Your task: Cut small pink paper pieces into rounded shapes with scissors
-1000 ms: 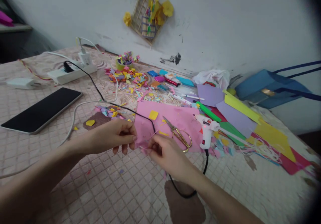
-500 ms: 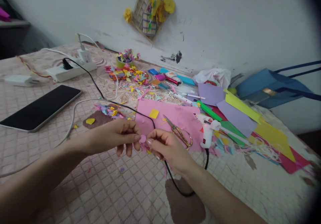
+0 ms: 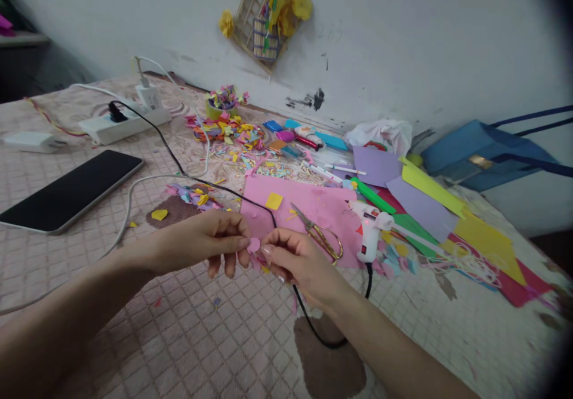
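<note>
Between the fingertips of both hands is a small pink paper piece [image 3: 254, 244] with a rounded edge. My left hand [image 3: 224, 241] pinches it from the left, thumb against forefinger, the other fingers curled below. On its other side my right hand [image 3: 298, 262] pinches its edge, thumb and forefinger together. Just behind the hands lies a pink sheet [image 3: 313, 199], bearing gold-handled scissors [image 3: 320, 232] and a yellow paper square [image 3: 274, 201]. A white glue gun [image 3: 369, 235] with a lit red light rests at the sheet's right edge.
A black cord [image 3: 210, 185] runs beneath the hands. To the left are a phone [image 3: 74, 193] and a power strip [image 3: 125, 126]. Paper scraps [image 3: 228, 130] pile up at the back. Coloured sheets [image 3: 425, 208] and a blue bag [image 3: 483, 154] lie on the right.
The view has shifted very slightly. Both hands keep their pinch on the pink paper piece in nearly the same place.
</note>
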Available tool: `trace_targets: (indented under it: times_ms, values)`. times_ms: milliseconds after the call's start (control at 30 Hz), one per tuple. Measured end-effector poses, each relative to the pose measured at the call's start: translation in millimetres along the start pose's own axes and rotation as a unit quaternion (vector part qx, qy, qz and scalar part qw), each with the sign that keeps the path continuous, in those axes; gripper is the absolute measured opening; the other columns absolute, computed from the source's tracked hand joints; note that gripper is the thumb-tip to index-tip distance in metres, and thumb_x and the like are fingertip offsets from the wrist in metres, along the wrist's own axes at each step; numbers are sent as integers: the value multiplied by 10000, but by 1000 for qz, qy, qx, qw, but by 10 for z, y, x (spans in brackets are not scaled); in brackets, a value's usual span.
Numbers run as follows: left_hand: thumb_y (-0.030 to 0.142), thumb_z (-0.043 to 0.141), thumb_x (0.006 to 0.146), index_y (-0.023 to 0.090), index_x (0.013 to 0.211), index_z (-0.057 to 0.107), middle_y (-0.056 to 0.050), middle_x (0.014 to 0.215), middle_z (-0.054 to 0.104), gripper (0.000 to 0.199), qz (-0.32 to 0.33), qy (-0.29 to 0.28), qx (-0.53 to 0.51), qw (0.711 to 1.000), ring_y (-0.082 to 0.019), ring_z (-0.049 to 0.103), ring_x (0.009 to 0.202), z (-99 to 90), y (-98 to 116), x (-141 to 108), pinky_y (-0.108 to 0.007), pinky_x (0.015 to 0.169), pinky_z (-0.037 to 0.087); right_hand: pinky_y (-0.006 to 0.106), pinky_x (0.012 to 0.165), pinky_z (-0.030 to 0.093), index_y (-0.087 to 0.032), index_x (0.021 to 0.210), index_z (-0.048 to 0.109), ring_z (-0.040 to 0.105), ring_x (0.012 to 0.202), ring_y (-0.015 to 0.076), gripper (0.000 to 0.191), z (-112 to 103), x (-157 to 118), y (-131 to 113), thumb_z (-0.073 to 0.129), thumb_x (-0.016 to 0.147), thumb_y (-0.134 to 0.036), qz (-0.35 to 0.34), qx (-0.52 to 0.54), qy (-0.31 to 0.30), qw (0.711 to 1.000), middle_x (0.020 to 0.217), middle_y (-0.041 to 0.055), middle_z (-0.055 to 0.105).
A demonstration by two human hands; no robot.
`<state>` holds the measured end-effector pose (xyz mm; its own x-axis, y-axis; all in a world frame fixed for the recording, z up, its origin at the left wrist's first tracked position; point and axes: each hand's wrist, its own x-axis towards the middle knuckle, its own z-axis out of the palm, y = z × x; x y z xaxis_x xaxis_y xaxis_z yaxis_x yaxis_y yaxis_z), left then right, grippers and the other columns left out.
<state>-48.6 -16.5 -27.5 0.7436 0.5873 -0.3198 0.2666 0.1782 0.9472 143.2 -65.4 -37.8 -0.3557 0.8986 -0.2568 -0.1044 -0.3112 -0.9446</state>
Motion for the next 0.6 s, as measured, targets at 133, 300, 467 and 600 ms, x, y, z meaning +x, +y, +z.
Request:
trace_targets:
  times_ms: [133, 300, 467, 600]
  values:
    - [326, 540, 859, 177, 847, 513, 28, 747, 639, 152, 5, -6, 2, 1000, -62, 583, 535, -4, -7, 3, -108, 400, 438, 178, 371, 190, -153, 720, 553, 319, 390, 29, 191, 1, 1, -13, 654, 746, -313, 3, 1, 2, 1000, 506, -82, 442]
    - [328, 540, 856, 178, 840, 511, 27, 744, 641, 153, 1, -4, 2, 1000, -65, 580, 527, -4, -4, -2, -117, 398, 438, 178, 370, 179, -157, 723, 549, 310, 390, 28, 172, -5, -9, -26, 643, 753, -298, 7, 3, 0, 1000, 512, -82, 441]
    - [323, 536, 859, 182, 842, 513, 23, 753, 643, 144, 3, -9, 3, 1000, -70, 580, 536, 1, -2, -11, -122, 404, 438, 178, 369, 169, -157, 717, 543, 308, 388, 26, 150, -6, -7, -20, 627, 759, -274, 6, 2, -5, 1000, 520, -81, 437]
    - [313, 534, 863, 184, 847, 512, 25, 761, 641, 131, 8, -12, -4, 1000, -67, 582, 545, 4, -8, -11, -118, 409, 435, 178, 368, 162, -159, 715, 539, 306, 389, 31, 140, -8, -2, -21, 616, 759, -267, 15, 1, -3, 1000, 508, -80, 433]
